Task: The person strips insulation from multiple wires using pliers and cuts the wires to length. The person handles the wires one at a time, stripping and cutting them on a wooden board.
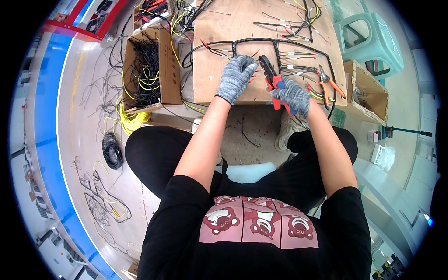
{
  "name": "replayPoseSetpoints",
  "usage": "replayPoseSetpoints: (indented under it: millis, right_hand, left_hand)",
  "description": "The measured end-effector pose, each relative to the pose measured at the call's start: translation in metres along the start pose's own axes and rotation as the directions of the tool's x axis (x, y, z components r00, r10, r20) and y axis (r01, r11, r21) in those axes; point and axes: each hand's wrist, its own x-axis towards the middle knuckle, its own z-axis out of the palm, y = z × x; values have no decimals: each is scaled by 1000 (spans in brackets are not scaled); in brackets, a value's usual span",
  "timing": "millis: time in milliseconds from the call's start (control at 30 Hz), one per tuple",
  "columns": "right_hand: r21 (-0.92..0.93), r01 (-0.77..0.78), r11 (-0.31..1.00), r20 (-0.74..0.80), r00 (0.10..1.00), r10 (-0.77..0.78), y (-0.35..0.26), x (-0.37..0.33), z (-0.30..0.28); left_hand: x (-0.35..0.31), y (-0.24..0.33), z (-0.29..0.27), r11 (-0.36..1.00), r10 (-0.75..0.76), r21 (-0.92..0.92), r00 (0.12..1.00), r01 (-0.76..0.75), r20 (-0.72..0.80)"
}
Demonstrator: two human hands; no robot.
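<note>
Grey knitted gloves cover both hands over the near part of a wooden board (212,88). My left hand (237,77) is closed, its fingertips pinched on a thin wire whose end is mostly hidden. My right hand (294,95) is wrapped round the red and blue handles of crimping pliers (274,84). The dark jaws of the pliers point away from me, close beside my left fingertips. Beyond them a black wiring harness (254,40) spreads over the board, its branches ending in red tips and white labels. Orange-handled cutters (325,84) lie right of my right hand.
A cardboard box (170,72) of tangled black wires stands left of the board. Near it on the floor are a yellow cable coil (133,122) and a black coil (112,151). To the right are a green stool (375,44) and another cardboard box (372,101).
</note>
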Motion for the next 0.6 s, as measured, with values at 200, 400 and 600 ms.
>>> replayPoseSetpoints:
  millis: [200,400,600]
  right_hand:
    - [131,-57,990,56,997,50,2,3,3]
    - [139,10,990,31,999,-15,4,3,7]
    - [23,-111,994,86,990,108,-1,4,5]
  left_hand:
    - [2,-6,-2,983,77,167,997,-78,14]
    - [2,-4,-2,961,136,242,991,-134,6]
    - [1,6,-5,931,126,335,990,-141,66]
